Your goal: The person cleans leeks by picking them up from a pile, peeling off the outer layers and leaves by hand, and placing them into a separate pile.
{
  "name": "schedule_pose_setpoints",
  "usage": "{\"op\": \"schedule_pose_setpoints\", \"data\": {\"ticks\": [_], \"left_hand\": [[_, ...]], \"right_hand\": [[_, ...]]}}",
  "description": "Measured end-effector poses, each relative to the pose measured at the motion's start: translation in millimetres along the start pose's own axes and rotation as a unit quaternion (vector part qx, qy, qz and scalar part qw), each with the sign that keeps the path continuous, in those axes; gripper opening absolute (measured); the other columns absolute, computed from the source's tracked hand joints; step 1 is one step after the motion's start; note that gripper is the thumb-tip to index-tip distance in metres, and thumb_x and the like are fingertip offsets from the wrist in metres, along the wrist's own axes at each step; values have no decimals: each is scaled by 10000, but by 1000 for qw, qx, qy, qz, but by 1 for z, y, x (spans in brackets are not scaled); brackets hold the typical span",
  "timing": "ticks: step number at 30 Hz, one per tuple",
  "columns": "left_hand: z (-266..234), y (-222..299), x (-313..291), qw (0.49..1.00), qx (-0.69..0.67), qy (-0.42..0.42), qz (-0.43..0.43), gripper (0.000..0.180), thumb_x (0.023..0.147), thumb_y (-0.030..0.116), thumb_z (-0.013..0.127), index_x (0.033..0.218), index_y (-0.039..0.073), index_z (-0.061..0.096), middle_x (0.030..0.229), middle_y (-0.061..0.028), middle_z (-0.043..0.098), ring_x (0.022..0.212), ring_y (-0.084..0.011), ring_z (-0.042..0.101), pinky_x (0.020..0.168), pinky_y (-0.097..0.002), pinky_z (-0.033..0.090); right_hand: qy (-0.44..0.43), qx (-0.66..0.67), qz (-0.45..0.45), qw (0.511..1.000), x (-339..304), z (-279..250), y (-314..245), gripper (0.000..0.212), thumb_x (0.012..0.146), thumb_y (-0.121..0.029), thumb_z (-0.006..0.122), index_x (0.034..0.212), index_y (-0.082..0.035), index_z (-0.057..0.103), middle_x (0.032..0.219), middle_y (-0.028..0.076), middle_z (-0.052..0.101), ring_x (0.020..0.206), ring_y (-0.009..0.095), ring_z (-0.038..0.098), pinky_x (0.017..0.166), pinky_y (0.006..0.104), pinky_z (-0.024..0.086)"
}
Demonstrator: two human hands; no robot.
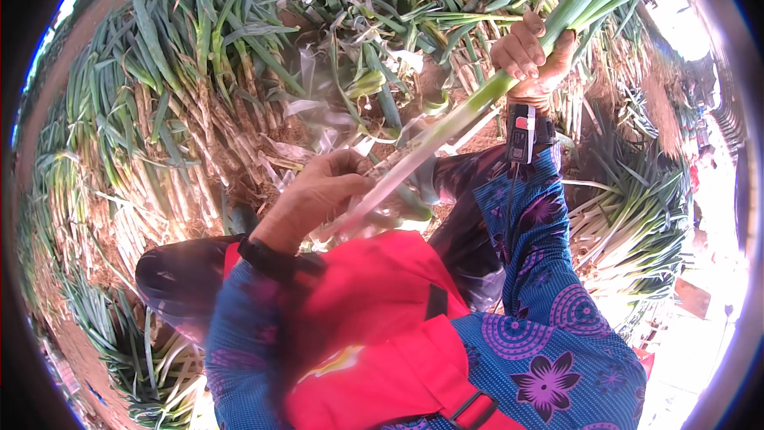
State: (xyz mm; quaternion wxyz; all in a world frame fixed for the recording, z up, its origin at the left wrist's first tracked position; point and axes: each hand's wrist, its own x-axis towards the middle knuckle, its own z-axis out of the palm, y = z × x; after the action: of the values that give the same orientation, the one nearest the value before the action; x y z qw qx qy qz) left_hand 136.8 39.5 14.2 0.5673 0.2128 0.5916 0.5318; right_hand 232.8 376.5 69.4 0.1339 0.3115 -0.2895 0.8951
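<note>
My right hand (532, 54) is wrapped round a long green onion (446, 129), high up where the stem turns green. The onion slants across the view, its leaves at the upper right and its pale end low, in front of my red apron (374, 287). Beside the pale stem is my left hand (330, 187), its fingers curled and pressed together. A thin whitish strip shows by its fingertips, but I cannot make out what the fingers hold. The lower tip of the onion is blurred.
Dense rows of unpeeled green onions (183, 103) lie on brown soil to the left and ahead. Loose pale skins and leaves (318, 115) are scattered before me. White-stemmed green onions (629, 219) lie in a pile at the right, and more (171, 374) at lower left.
</note>
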Motion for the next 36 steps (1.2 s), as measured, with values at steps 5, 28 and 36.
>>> {"op": "schedule_pose_setpoints", "data": {"ticks": [5,28,36], "left_hand": [[-38,0,-18,971,-215,-53,89,164,843,53,650,995,41,590,801,-59,636,707,-128,620,546,-228,484],[-17,-27,-12,996,0,-93,-11,296,791,128,705,1038,50,562,762,-11,587,598,-77,547,470,-205,413],[-10,-45,3,991,-10,-116,63,242,777,92,719,934,37,543,795,-35,602,707,-104,606,611,-231,463]], "right_hand": [[-6,-106,60,992,-5,5,-5,434,897,-456,595,980,-35,532,612,-15,456,450,78,396,441,245,379],[67,58,-40,995,-1,-2,-31,368,776,-330,748,861,-38,542,587,-22,478,421,67,429,438,237,367],[54,56,-29,997,-1,-3,-31,363,791,-336,732,879,-38,546,610,-24,486,437,72,439,470,235,374]]}}
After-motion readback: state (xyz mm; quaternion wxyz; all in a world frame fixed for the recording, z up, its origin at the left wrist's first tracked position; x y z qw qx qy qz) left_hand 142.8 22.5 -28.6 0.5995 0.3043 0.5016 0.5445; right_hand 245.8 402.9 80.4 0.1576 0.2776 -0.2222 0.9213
